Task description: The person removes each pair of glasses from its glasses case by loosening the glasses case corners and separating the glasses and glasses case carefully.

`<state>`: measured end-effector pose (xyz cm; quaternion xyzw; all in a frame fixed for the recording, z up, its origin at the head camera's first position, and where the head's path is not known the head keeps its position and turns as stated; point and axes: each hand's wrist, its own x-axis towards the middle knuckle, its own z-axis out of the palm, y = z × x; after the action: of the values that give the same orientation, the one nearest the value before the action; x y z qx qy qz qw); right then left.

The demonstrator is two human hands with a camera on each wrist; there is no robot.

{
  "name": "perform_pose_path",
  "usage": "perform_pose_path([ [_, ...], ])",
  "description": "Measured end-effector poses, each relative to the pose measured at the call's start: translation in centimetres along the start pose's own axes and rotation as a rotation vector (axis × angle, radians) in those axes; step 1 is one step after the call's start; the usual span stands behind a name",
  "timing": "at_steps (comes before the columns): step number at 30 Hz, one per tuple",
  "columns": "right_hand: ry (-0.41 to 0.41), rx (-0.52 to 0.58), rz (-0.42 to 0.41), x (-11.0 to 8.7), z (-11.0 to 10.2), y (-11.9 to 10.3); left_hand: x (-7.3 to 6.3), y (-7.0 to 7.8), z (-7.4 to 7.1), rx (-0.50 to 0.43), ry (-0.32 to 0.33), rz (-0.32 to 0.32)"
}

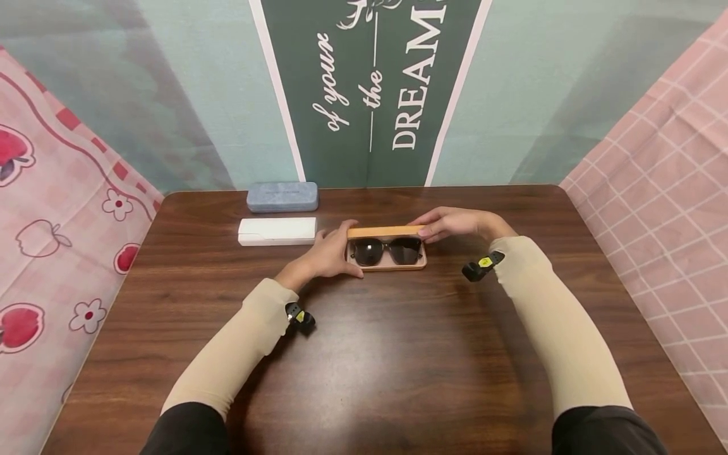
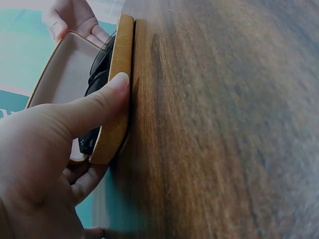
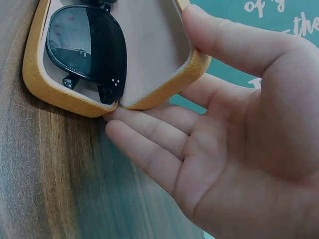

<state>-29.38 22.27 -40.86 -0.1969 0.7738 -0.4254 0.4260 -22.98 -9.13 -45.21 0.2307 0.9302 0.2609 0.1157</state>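
A yellow-orange glasses case (image 1: 392, 268) stands with its lid (image 1: 383, 232) raised on the table, its lining pale. Inside lie black sunglasses (image 1: 370, 251), dark lenses toward me. My left hand (image 1: 330, 255) grips the case's left end; in the left wrist view the thumb (image 2: 102, 102) presses the front wall and other fingers reach behind. At the right end, my right hand (image 1: 455, 223) holds the lid, its thumb (image 3: 219, 35) on the lid's rim and fingers behind near the hinge. Part of the case's back is hidden from the head view.
Left of the case lie a white box-shaped case (image 1: 277, 232) and, behind it, a blue-grey glasses case (image 1: 282, 197). Printed cloth hangs along the back and both sides of the brown wooden table (image 1: 370, 354).
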Motion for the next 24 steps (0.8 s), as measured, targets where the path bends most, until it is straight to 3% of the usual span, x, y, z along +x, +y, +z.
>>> perform_pose_path([
  [16, 0.049, 0.030, -0.031, -0.3, 0.7, 0.5, -0.3, 0.0, 0.3, -0.018, 0.008, 0.030],
  [24, 0.090, 0.038, -0.090, -0.6, 1.6, 1.0, -0.1, -0.5, 0.6, -0.015, -0.001, 0.035],
])
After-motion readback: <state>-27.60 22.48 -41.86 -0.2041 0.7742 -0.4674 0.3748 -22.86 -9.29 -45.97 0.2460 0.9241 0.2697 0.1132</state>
